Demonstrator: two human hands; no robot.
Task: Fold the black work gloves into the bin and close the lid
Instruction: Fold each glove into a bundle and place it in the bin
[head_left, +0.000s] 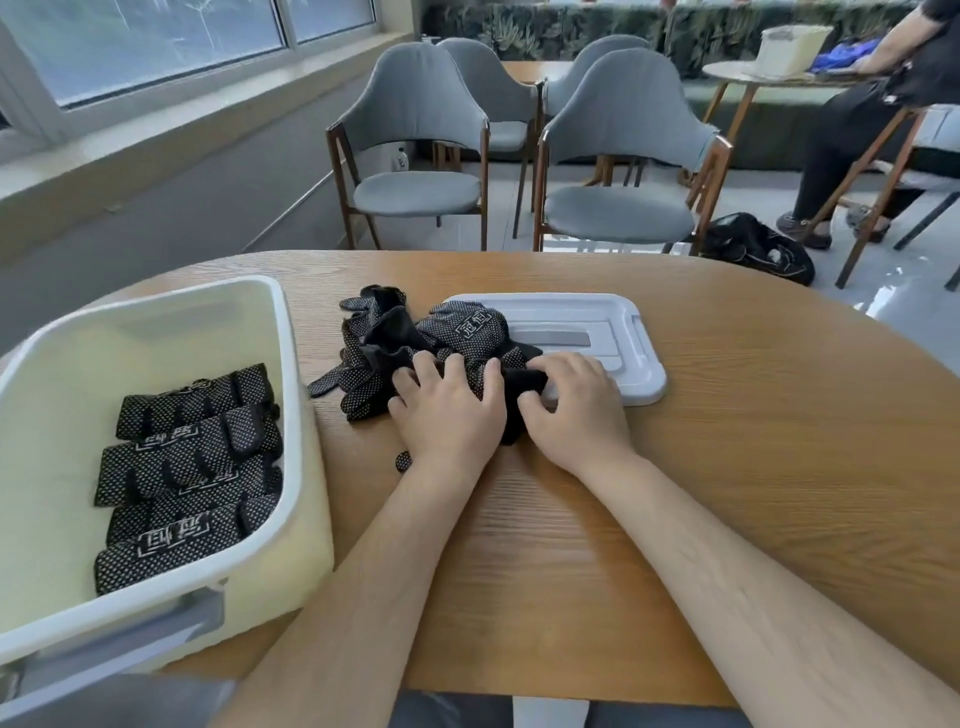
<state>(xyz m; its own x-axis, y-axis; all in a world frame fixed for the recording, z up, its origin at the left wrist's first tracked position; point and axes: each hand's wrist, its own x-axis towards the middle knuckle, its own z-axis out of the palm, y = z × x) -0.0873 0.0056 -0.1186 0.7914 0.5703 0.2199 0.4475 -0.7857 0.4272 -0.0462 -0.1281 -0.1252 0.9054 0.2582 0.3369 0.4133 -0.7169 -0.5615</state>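
A heap of black dotted work gloves (415, 338) lies in the middle of the wooden table (753, 441). My left hand (449, 410) lies flat on the near part of the heap, fingers spread. My right hand (574, 402) rests beside it with fingers curled onto a black glove at the heap's right edge. Folded gloves (187, 467) lie stacked inside the white bin (291, 374) at my left. The bin's pale lid (597, 338) lies flat on the table behind my right hand, partly under the heap.
Grey chairs (415, 140) stand beyond the table's far edge. A seated person (883, 119) is at another table at the back right, with a black bag (753, 247) on the floor. A window runs along the left wall.
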